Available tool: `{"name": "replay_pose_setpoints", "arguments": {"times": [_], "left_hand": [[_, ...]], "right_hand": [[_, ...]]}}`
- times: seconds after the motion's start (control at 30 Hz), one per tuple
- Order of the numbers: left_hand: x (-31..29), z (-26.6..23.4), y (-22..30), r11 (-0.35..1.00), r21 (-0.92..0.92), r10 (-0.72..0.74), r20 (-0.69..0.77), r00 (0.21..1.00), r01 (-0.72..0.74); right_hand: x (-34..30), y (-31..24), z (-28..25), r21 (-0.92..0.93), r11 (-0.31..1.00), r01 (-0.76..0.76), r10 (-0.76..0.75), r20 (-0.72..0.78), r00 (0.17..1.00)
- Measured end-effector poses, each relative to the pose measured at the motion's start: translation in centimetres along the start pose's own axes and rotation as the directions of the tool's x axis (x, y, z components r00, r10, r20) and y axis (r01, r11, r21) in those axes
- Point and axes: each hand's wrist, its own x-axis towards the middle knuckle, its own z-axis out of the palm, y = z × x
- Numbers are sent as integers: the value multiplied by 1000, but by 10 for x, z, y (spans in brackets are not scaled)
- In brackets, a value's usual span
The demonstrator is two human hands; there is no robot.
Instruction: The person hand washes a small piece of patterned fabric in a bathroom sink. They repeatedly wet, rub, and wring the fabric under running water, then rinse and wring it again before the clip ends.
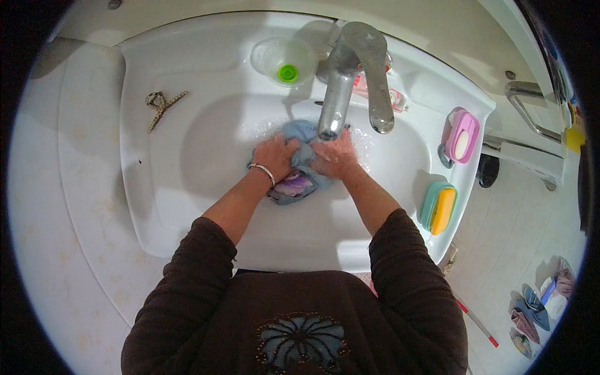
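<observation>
A wet blue-grey cloth (301,130) with a purple patch lies bunched in the basin of the white sink (169,232), with suds around it. My left hand (275,156), a pale bracelet on its wrist, has its fingers curled into the cloth's left side. On the cloth's other side my right hand (336,155) grips it, fingers partly hidden by the fabric and the spout. Directly above my right hand hangs the metal faucet (338,100), its long lever pointing toward me.
Along the sink's back rim are a clear cup (279,57) with a green bottom and a tube (397,100). A claw hair clip (163,107) lies on the left. Pink (462,136) and teal (431,209) soap dishes with soap sit on the right rim. Slippers (531,309) lie on the floor.
</observation>
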Motion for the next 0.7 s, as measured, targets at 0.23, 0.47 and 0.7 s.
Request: {"name": "replay_pose_setpoints", "arguments": {"times": [0.23, 0.47, 0.7], "left_hand": [[-13, -11, 11, 962, -232, -138, 52, 989, 146], [-39, 19, 9, 531, -836, -441, -132, 888, 140], [-7, 42, -39, -785, -615, 217, -159, 963, 76]], "right_hand": [[-8, 1, 23, 22, 999, -46, 51, -393, 918], [-18, -45, 47, 716, 655, -242, 699, -451, 555], [-27, -113, -5, 839, 429, 335, 358, -498, 790]]}}
